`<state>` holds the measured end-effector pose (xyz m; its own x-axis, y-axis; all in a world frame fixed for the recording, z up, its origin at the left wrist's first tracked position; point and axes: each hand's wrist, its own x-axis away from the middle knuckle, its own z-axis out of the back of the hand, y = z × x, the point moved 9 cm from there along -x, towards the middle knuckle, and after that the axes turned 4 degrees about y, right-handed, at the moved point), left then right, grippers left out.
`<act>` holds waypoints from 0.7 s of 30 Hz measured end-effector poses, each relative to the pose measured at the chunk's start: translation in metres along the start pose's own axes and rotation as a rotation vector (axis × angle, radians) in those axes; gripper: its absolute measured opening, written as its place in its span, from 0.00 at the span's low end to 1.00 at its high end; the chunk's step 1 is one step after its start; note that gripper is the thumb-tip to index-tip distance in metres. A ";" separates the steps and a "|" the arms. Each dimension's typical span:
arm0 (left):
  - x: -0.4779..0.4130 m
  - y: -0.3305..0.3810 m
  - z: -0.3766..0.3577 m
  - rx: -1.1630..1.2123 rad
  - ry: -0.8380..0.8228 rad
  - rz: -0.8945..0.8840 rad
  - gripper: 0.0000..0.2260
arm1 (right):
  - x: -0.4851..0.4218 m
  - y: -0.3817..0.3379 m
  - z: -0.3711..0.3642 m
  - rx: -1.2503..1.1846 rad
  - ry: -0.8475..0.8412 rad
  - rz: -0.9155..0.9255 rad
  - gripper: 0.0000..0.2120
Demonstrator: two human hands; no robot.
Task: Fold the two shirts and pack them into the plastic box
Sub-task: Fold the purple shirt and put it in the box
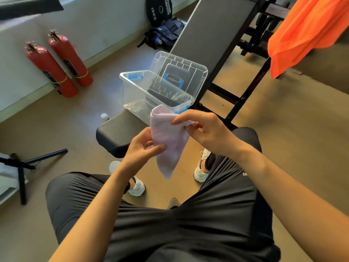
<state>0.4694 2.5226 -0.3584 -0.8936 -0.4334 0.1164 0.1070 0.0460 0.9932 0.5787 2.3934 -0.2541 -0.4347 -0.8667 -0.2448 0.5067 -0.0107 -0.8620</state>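
A pale pink shirt (168,140), folded into a narrow hanging bundle, is held in the air above my knees. My left hand (143,150) grips its lower left side with thumb and fingers. My right hand (205,129) pinches its upper right corner. Just beyond it the clear plastic box (132,91) with blue latches stands open on the black bench seat, something dark lying inside. Its clear lid (190,72) leans upright behind it against the bench back. An orange shirt (302,33) hangs at the upper right.
The grey inclined bench back (213,31) rises behind the box. Two red fire extinguishers (56,67) lean on the left wall. A dark bag (164,33) and a weight plate (158,10) lie at the back. A black stand (20,167) sits lower left.
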 end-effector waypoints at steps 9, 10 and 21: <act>-0.022 -0.068 -0.046 -0.142 -0.006 0.119 0.04 | 0.001 0.007 0.068 0.028 0.235 -0.011 0.20; -0.024 -0.070 -0.051 -0.130 -0.007 0.127 0.04 | 0.002 0.012 0.078 0.029 0.279 -0.030 0.20; 0.000 -0.066 -0.071 -0.146 -0.160 0.213 0.11 | 0.003 0.074 0.135 0.025 0.587 -0.246 0.16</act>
<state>0.4929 2.4556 -0.4247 -0.9006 -0.2799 0.3327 0.3504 -0.0142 0.9365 0.7151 2.3223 -0.2584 -0.8730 -0.4193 -0.2492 0.3538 -0.1927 -0.9152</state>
